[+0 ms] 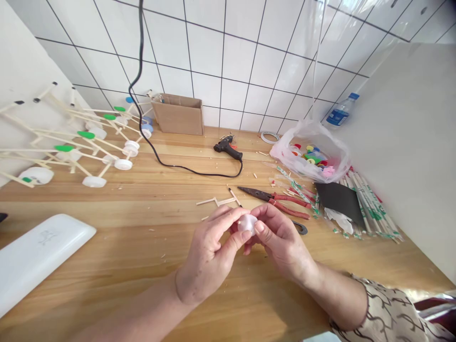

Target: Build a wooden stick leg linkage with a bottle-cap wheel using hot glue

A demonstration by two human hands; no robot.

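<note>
My left hand and my right hand meet over the wooden table, fingers pinched together on a small white bottle cap held between them. Just beyond my hands lie thin wooden sticks and red-handled pliers. A black glue gun lies farther back, its cord running up and away.
Stick-and-cap models fill the far left. A cardboard box stands by the tiled wall. A plastic bag of coloured caps, wrapped chopsticks, a black sheet and a water bottle are at right. A white tray lies near left.
</note>
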